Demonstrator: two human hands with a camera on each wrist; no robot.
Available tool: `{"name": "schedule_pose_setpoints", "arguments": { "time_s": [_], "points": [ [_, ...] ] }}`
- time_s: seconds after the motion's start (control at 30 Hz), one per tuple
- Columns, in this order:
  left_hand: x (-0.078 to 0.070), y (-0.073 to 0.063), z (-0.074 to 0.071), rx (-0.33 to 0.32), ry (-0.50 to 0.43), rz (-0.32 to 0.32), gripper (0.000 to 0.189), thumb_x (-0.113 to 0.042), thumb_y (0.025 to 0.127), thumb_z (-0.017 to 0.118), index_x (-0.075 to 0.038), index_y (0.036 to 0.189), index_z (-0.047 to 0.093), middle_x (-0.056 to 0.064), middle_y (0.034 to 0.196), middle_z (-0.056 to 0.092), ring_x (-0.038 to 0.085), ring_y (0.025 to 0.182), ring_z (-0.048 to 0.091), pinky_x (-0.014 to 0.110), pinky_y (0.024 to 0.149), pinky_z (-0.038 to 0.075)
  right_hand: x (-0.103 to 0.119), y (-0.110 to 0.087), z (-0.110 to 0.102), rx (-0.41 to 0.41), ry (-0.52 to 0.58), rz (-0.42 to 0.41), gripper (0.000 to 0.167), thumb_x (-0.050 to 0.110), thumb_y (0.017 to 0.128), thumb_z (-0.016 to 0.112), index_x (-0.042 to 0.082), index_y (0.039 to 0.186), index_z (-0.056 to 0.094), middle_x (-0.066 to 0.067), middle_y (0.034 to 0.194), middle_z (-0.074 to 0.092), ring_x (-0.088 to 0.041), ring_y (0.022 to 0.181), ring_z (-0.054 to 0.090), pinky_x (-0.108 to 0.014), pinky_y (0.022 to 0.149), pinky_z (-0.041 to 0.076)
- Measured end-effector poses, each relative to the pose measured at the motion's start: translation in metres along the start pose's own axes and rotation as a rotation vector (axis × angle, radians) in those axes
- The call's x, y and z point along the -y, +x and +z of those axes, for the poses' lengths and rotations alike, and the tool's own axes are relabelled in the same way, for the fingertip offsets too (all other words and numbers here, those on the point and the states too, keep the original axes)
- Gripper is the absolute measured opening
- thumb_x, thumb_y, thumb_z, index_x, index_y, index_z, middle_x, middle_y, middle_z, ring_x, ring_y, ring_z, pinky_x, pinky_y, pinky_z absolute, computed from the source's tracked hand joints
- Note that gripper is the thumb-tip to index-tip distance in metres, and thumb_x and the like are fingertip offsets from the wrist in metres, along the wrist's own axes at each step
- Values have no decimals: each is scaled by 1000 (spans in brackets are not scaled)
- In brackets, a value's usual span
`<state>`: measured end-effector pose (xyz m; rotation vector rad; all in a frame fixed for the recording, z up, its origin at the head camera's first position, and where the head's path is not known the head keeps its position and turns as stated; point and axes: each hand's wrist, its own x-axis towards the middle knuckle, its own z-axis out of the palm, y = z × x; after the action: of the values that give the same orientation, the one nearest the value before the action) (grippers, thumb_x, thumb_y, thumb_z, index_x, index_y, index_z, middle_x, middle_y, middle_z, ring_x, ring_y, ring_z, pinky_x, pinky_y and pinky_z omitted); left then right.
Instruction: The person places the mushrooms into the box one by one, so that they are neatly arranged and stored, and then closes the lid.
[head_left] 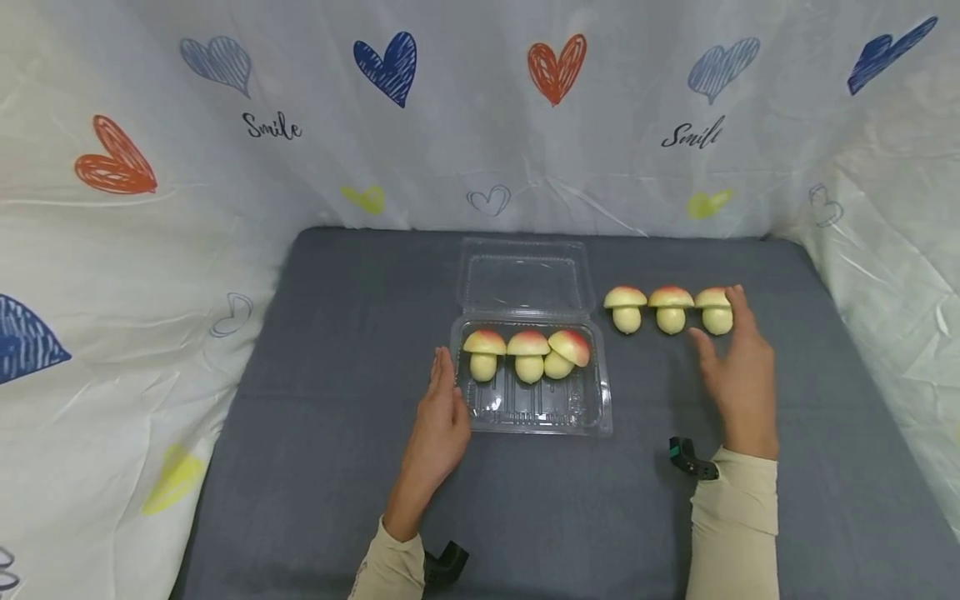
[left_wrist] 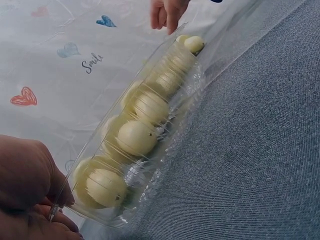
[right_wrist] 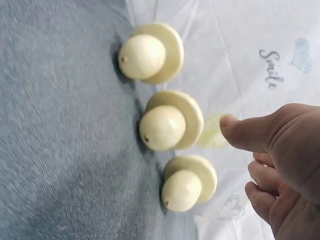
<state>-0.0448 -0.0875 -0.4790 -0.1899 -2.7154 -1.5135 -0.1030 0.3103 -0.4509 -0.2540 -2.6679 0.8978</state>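
A clear plastic clamshell container lies with its lid folded back, holding three toy mushrooms in a row, the right one tilted. My left hand is at the container's left side; in the left wrist view its thumb and fingers pinch the rim. Three more mushrooms, with red-and-yellow caps and pale stems, stand in a row to the right, including the middle one. My right hand hovers by the rightmost mushroom, thumb and forefinger apart; the right wrist view shows nothing held.
A grey cloth covers the table. Behind and at the sides hangs a white curtain printed with hearts. The raised clear lid lies toward the back edge of the table.
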Motion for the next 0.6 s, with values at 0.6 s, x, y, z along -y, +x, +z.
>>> {"name": "schedule_pose_setpoints", "arguments": {
  "time_s": [0.6],
  "points": [
    [0,0,1,-7,2,16,62,5,109,43,13,163,15,31,171,12,39,160,14,57,124,26,-35,23,-8,167,-39,15,89,8,104,65,11,172,7,-8,178,4,-65,142,34,-76,110,30]
  ]
}}
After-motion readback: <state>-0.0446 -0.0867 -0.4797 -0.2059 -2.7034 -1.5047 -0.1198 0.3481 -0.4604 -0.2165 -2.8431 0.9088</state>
